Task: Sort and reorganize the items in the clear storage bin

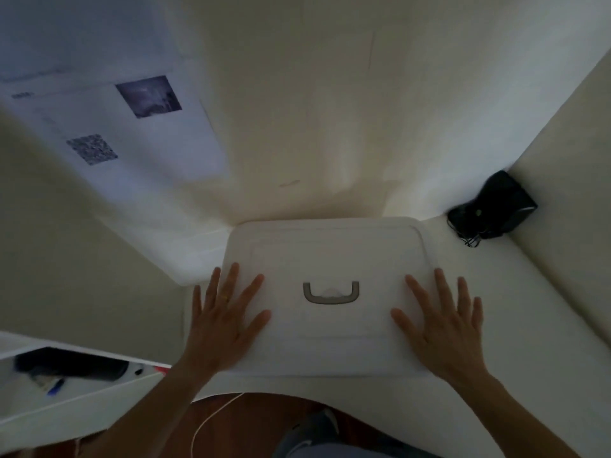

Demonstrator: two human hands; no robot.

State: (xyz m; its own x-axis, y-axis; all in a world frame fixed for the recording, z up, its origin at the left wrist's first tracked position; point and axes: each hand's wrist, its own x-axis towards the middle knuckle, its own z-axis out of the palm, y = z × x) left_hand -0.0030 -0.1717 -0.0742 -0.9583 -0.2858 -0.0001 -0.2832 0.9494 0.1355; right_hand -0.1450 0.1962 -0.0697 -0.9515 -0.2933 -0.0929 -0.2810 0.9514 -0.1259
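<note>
your left hand lies flat and open on the left part of the white lid, fingers spread, palm down, holding nothing. a gold ring sits on one of its fingers. your right hand mirrors it on the right part of the lid, also flat, fingers splayed, gripping nothing. both forearms reach in from the bottom of the view.

the storage bin itself is under the lid, so its clear walls and whatever is inside are hidden; all you see from above is the lid, closed over it. the lid has rounded corners and a raised inner outline. between your two hands, a little nearer you than the lid's middle, a grey u-shaped handle lies folded flat in its recess, untouched by either hand.

the bin sits on a white desk, pushed back against the cream wall. near the far right corner, just beside the lid's back right corner, a black device with tangled black cords stands where the walls meet. on the wall to the upper left hangs a printed sheet with a dark photo and a blurred square code. at the lower left, an open white drawer holds dark items and a blue pen, too dim to tell further. a thin white cable curves over the wooden floor below the desk edge.
</note>
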